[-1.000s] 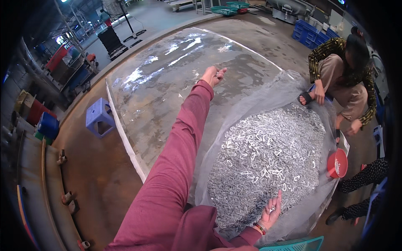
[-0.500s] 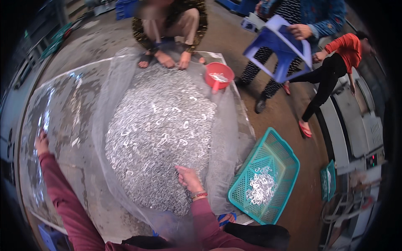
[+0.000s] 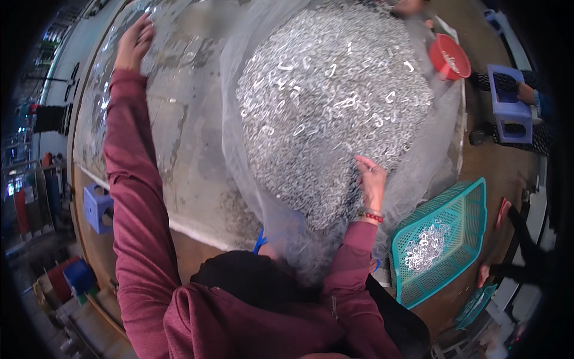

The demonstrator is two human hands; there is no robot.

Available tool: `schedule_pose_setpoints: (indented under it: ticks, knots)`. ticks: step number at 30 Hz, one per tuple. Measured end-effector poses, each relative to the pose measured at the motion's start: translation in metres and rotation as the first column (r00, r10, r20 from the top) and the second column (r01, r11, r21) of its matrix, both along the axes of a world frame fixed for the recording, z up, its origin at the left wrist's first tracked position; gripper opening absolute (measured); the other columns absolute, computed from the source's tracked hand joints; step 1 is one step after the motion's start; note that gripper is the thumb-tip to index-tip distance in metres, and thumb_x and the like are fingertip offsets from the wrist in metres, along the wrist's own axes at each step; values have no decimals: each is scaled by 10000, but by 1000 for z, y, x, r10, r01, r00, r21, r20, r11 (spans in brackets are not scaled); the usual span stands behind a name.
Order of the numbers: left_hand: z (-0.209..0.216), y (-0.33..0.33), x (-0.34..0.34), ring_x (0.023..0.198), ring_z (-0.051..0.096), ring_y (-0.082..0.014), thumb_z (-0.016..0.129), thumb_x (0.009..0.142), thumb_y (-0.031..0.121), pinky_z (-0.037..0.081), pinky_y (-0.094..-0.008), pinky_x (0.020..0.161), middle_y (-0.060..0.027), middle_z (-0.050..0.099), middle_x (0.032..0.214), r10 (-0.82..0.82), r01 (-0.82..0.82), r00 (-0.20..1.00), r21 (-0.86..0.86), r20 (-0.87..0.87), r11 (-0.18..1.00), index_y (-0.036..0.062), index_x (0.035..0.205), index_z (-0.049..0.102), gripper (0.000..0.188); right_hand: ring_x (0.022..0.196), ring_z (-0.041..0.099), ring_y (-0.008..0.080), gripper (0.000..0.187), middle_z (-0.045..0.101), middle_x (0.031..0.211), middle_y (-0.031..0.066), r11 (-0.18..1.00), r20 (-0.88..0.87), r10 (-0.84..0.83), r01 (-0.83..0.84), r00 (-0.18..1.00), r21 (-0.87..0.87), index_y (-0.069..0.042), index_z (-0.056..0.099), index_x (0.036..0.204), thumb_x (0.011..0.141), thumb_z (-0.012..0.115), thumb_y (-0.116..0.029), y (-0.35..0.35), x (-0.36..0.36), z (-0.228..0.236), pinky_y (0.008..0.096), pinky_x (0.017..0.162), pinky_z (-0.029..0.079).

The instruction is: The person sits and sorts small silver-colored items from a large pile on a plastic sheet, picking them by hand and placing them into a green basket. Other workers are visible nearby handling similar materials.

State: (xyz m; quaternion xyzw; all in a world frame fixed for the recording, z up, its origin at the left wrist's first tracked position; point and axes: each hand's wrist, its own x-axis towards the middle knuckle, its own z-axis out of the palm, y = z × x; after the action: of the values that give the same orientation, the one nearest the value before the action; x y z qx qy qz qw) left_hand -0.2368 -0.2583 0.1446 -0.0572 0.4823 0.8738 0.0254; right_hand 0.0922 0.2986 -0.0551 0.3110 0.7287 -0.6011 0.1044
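Observation:
A broad heap of small silvery hook- or loop-shaped pieces (image 3: pixel 323 113) lies on a sheet of translucent mesh (image 3: pixel 236 102). Some larger, brighter loops are scattered over its top. My right hand (image 3: pixel 373 179), with a red bead bracelet at the wrist, is over the heap's near right part. Its fingers are bent loosely and apart, and I see nothing held. Far to the left, my left hand (image 3: pixel 134 46) reaches out over the wet grey surface, its fingers partly curled and apart, with no held piece visible. A teal plastic basket (image 3: pixel 439 215) containing white loops stands right of my right hand.
A red scoop (image 3: pixel 448 57) with pieces in it sits at the far right of the mesh. Another person's hand (image 3: pixel 409 7) touches the heap's far edge. At the right, someone holds a blue-purple stool (image 3: pixel 511 107). A blue stool (image 3: pixel 97 208) stands at the left.
The view has turned, so the heap and basket appear further right. My left arm is stretched further forward. My right hand is still at the heap. The purple stool has been lowered.

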Motion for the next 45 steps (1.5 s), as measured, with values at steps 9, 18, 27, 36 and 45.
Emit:
schedule_pose_setpoints:
  ticks: [9, 18, 27, 36, 45]
  knots:
    - [-118, 329, 176, 716, 636, -261, 633, 828, 360, 513, -363, 607, -120, 653, 915, -701, 362, 638, -928, 319, -93, 110, 962, 672, 286, 792, 631, 391, 261, 652, 837, 238, 749, -138, 170, -37, 976, 662, -38, 666, 972, 774, 704, -202, -45, -27, -26, 426, 706, 486]
    - [-201, 309, 223, 784, 622, -368, 690, 767, 228, 505, -450, 677, -184, 588, 878, -584, 10, 800, -975, 141, -223, 4, 864, 576, 270, 643, 587, 366, 296, 592, 653, 204, 783, -13, 584, -559, 812, 272, 6, 588, 732, 745, 709, -264, -65, -33, -11, 413, 628, 451]
    - [-196, 318, 210, 758, 625, -358, 625, 828, 241, 495, -459, 662, -199, 601, 844, -609, -14, 789, -989, 80, -148, 0, 885, 529, 265, 512, 480, 207, 380, 471, 522, 78, 951, -181, 267, -228, 946, 209, -35, 500, 648, 893, 597, -308, -24, -50, 27, 313, 448, 347]
    - [-174, 283, 196, 816, 608, -295, 680, 793, 231, 470, -373, 733, -119, 627, 856, -635, 320, 735, -947, 239, 14, 78, 862, 691, 168, 618, 538, 83, 142, 598, 814, 82, 718, -244, -114, -90, 963, -690, -46, 522, 1011, 895, 563, -116, -15, -40, 54, 133, 388, 314]
    - [-167, 270, 215, 755, 558, -111, 628, 880, 268, 445, -293, 723, -28, 638, 771, -649, 590, 703, -747, 291, 305, 28, 867, 652, 242, 632, 613, 338, 251, 623, 669, 213, 882, 7, 242, -223, 970, 415, 24, 651, 785, 840, 633, -221, -45, -51, -37, 409, 610, 466]
